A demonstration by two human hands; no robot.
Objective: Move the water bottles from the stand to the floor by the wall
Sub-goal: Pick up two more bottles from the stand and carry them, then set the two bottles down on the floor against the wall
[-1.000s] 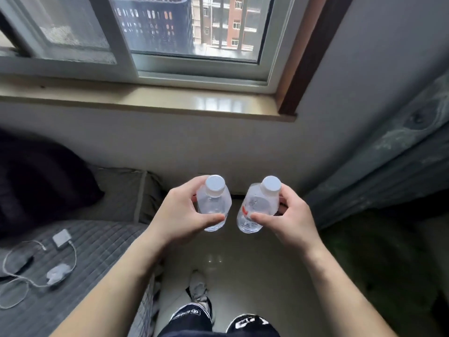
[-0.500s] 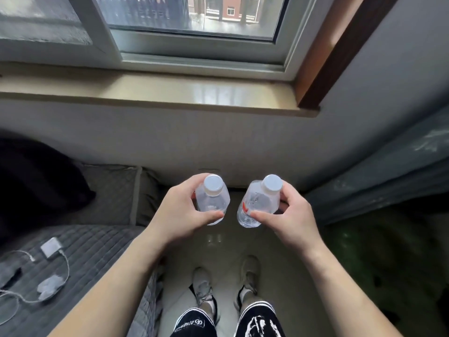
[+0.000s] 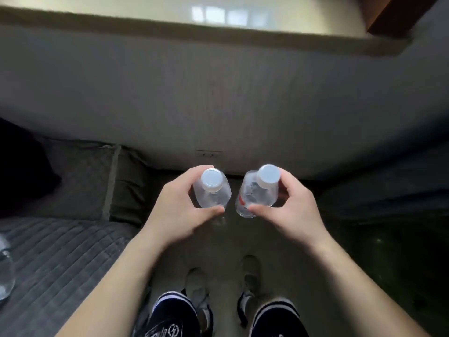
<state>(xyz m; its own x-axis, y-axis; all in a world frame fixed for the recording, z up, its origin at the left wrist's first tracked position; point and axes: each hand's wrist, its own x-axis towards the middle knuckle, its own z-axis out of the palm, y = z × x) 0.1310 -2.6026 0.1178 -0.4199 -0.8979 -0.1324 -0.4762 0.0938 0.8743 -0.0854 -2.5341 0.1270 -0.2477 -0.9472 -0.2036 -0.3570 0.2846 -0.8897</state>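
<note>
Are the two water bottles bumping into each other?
Apart. The head view shows a thin dark gap between the left bottle and the right bottle.

a home bedroom: quilted bed (image 3: 60, 254), pillow (image 3: 80, 181), window sill (image 3: 145, 25).

The pale, glossy floor (image 3: 220, 249) runs up to the wall (image 3: 218, 105); the person's two grey shoes (image 3: 198, 287) stand on it. At its left a grey quilted bed (image 3: 60, 259) carries a pillow (image 3: 82, 181).
</note>
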